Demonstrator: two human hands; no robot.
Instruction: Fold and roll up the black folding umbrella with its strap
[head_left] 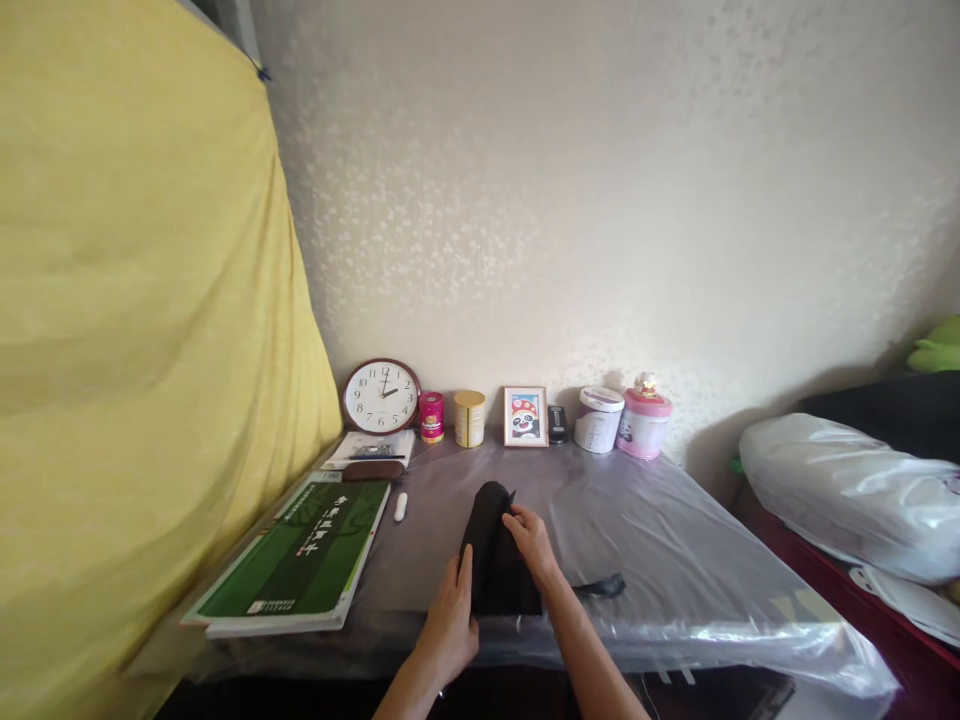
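A black, rolled-up fabric bundle (491,545) lies lengthwise near the front edge of the table; its exact kind I cannot make out. Along its lower left side my left hand (450,620) is closed, thumb pointing up the roll and the other fingers partly hidden. My right hand (531,540) pinches the upper right side of the same bundle, where a small corner of material sticks up. A flat black flap spreads below and between the hands. To the right of my right wrist, a black strap (604,586) lies on the table cover.
Green books (300,550) lie at left, beside a white marker-like object (401,507) and a brown case (373,470). Along the wall stand a clock (382,396), a pink can (432,417), a yellow tin (469,419), a picture frame (525,417) and white (598,420) and pink tubs (643,424).
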